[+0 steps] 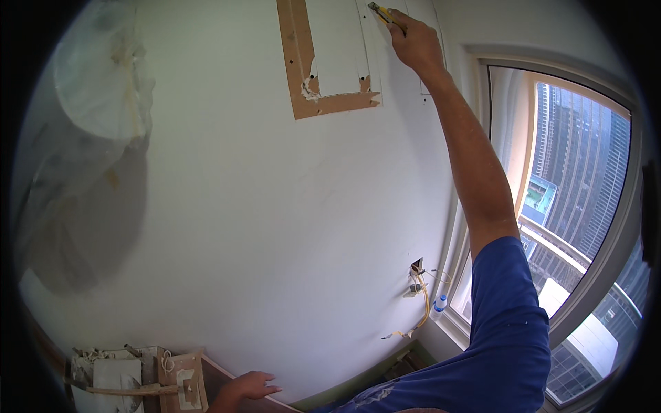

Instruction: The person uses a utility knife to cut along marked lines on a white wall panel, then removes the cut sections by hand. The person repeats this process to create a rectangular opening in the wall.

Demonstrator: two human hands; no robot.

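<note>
My right arm stretches up along the white wall [275, 206], and my right hand [418, 47] is closed around a yellow utility knife [387, 16]. The knife's tip end is close to thin straight lines on the wall near the upper edge. Left of it, a brown L-shaped strip [337, 104] shows on the wall, with ragged edges and small dark holes. Low down, my left hand [253, 385] is open, fingers stretched out, beside the edge of a brown wooden panel [219, 377]. Whether it rests on the panel, I cannot tell.
A window [571, 179] with a pale frame is at the right. Loose wires [423, 296] hang from a wall box near a small bottle [440, 303]. Clear plastic sheeting [103, 89] covers something at the left. A wooden stick [131, 391] lies across cluttered boxes below.
</note>
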